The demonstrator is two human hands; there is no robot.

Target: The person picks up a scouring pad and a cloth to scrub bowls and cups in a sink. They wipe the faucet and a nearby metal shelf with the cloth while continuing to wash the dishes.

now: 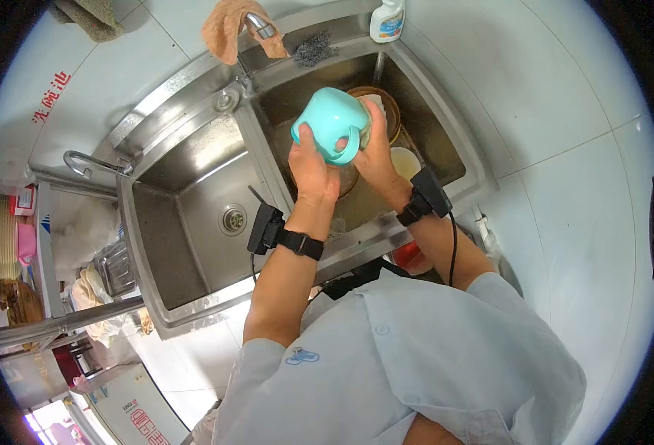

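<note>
Over the right basin of the steel sink, both my hands are on a turquoise plastic mug (333, 111), tilted with its rounded outside facing up. My left hand (313, 169) is closed around the mug's rim side, thumb on its outer wall. On the other side, my right hand (376, 152) presses a brownish-green scrubbing cloth or pad (366, 133) to the mug; most of the pad is hidden by the fingers. The mug's loop handle (351, 144) points toward me, between the hands. Below, a white bowl (405, 162) with yellowish liquid and a brown-rimmed round dish (392, 111) sit in the basin.
The left basin (193, 215) has a drain (232, 219). An orange cloth (227, 30) hangs over the faucet (261, 28). Dark steel wool (314, 49) and a white spray bottle (388, 21) stand along the back ledge. A shelf with stacked plates (0, 237) is at left.
</note>
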